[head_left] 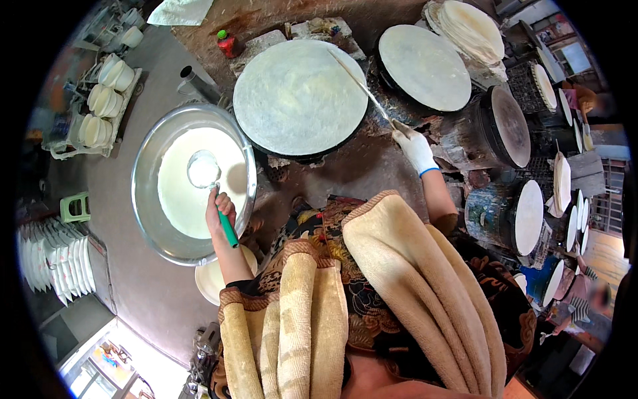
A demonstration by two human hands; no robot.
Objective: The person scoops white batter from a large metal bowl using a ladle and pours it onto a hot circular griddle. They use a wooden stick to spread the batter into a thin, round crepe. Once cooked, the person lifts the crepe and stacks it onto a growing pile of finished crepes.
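Observation:
My left hand (223,211) is wrapped round the green handle of a metal ladle (203,170), whose bowl is over the pale batter (193,206) in a large steel basin (143,193). My right hand (415,151), in a white glove with a blue cuff, grips a long thin stick (362,85). Its far end reaches over the right edge of a big round griddle (299,100), which is covered by a thin pale sheet of batter. Whether the stick touches the sheet I cannot tell.
A second coated griddle (425,68) stands to the right, with a stack of flatbreads (468,30) behind it. More round griddles (510,126) line the right side. A red bottle with a green cap (228,44) is at the back. White buckets (106,101) sit at left.

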